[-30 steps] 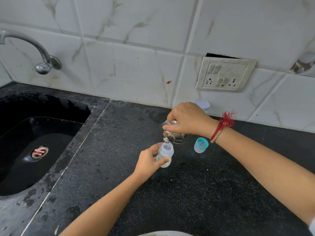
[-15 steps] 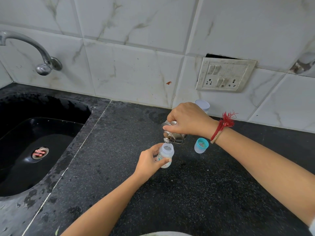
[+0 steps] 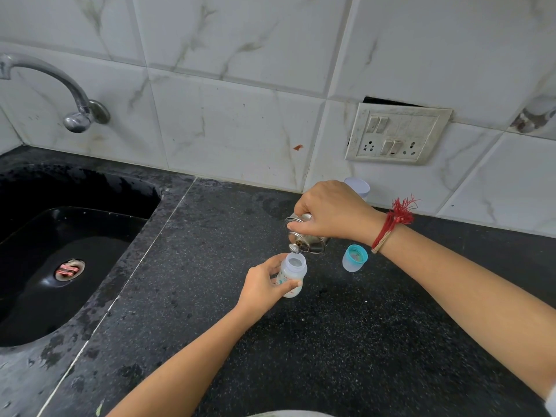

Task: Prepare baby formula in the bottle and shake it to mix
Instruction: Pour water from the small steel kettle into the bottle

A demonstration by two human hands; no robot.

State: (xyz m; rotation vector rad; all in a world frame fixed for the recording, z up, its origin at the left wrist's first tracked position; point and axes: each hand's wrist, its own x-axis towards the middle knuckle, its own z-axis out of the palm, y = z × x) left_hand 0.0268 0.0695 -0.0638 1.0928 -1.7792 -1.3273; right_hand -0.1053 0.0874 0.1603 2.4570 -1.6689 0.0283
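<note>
A small translucent baby bottle (image 3: 292,273) with its top off stands on the black counter, and my left hand (image 3: 264,285) grips its side. My right hand (image 3: 328,210) holds a steel container (image 3: 310,243) tilted over the bottle, its small spout right above the bottle's mouth. White liquid shows low in the bottle. The bottle's cap with a teal ring (image 3: 355,257) lies on the counter to the right, just under my right wrist.
A white lidded jar (image 3: 359,187) stands against the tiled wall behind my right hand. A black sink (image 3: 54,266) with a steel tap (image 3: 69,94) fills the left. A switch panel (image 3: 397,133) is on the wall. The dark counter (image 3: 331,341) stretches toward me.
Both hands hold nearly the same pose. The steel container stays tilted over the bottle's mouth, with only a slight shift.
</note>
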